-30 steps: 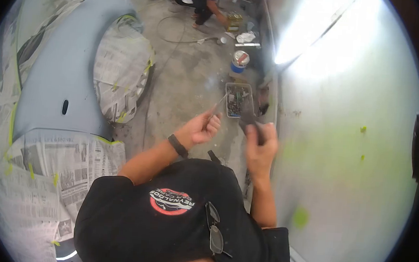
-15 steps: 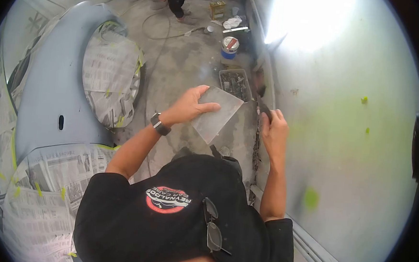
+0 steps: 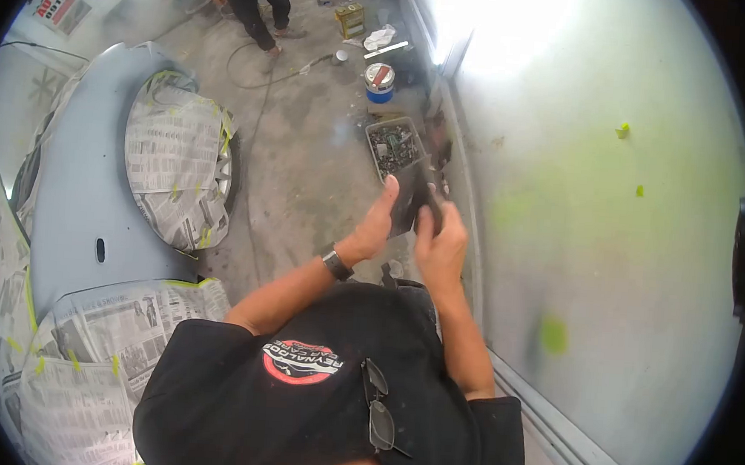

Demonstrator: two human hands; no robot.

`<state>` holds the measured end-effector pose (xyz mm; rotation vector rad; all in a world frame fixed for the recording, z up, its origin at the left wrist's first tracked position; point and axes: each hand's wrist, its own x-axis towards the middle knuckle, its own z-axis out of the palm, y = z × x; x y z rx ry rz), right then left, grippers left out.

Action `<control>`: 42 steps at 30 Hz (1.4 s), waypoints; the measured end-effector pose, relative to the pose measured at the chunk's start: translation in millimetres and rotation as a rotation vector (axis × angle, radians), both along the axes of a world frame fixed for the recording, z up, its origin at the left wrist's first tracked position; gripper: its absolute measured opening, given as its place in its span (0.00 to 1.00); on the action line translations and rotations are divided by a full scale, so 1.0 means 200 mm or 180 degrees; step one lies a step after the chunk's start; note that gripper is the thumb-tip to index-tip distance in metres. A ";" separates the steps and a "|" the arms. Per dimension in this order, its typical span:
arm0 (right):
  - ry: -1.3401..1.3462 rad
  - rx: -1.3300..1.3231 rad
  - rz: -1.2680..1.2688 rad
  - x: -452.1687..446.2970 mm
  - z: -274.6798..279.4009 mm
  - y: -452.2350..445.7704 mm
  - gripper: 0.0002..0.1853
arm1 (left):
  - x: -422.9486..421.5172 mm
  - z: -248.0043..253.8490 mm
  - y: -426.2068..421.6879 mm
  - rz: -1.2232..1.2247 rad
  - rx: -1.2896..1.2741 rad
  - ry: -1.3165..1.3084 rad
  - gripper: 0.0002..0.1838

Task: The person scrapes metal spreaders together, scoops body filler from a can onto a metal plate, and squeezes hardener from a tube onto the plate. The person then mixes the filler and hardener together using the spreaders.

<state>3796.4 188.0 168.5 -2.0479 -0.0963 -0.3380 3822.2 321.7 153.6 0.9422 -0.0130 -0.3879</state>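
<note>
In front of my chest, my left hand point(image 3: 373, 227) grips a thin, flat square plate point(image 3: 404, 202) by its edge, thumb along one face. The plate is tilted steeply, so a dark side shows. My right hand point(image 3: 442, 250) is closed around a dark, narrow tool point(image 3: 431, 209) right against or just beside the plate. Motion blur and overlap hide the tool's exact kind and whether the two touch. Just beyond the hands sits a rectangular tub point(image 3: 375, 154) of small mixed pieces.
To the left stands a grey-primed car fender point(image 3: 77, 189), with newspaper masking point(image 3: 173, 152) over its wheel. A paint can point(image 3: 380, 81) and a yellow tin point(image 3: 350, 20) line the floor near the pale wall point(image 3: 593, 246). Another person point(image 3: 254, 8) stands ahead, near a hose point(image 3: 253, 85).
The plate has turned from lying nearly flat to steeply tilted. My right hand has moved left and brought the dark tool to the plate. My view has shifted, showing more of the other person.
</note>
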 end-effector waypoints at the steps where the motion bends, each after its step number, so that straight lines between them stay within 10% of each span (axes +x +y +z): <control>1: -0.0175 -0.0074 0.0229 -0.06 0.02 0.01 0.18 | 0.02 0.00 0.00 -0.0009 -0.0009 -0.0084 0.40; 8: -0.0138 0.0362 0.0830 0.23 -0.04 -0.29 0.08 | 0.14 0.03 0.05 0.0001 0.1583 -0.0404 0.29; 14: -0.0022 0.0450 0.0355 0.28 -0.02 -0.08 0.14 | 0.30 0.05 0.05 0.0069 0.0016 0.0453 0.27; 20: -0.0448 -0.0310 -0.0556 0.57 -0.04 -0.01 0.16 | 0.52 -0.08 0.20 0.0121 0.2307 -0.1733 0.20; 24: -0.0036 -0.0455 0.0447 0.60 0.23 -0.03 0.14 | 0.72 -0.07 0.31 0.0121 0.3192 -0.2898 0.20; 31: 0.1331 0.1059 -0.1972 0.96 0.05 -0.16 0.25 | 0.75 0.01 0.19 0.0118 0.2824 -0.3023 0.17; 35: 0.1749 -0.0867 0.0052 0.92 0.11 -0.15 0.33 | 0.98 0.04 0.13 0.0704 0.2915 -0.2511 0.14; 36: 0.1440 -0.0130 0.0719 0.93 0.01 -0.22 0.35 | 1.07 0.08 0.17 0.0712 0.3003 -0.2217 0.14; 39: 0.1799 -0.0906 -0.0991 1.05 -0.01 -0.34 0.33 | 1.20 0.08 0.18 0.0806 0.3054 -0.2495 0.09; 42: 0.1219 0.3973 0.0827 1.30 -0.34 -0.62 0.30 | 1.16 0.05 0.20 0.0549 0.3089 -0.3114 0.09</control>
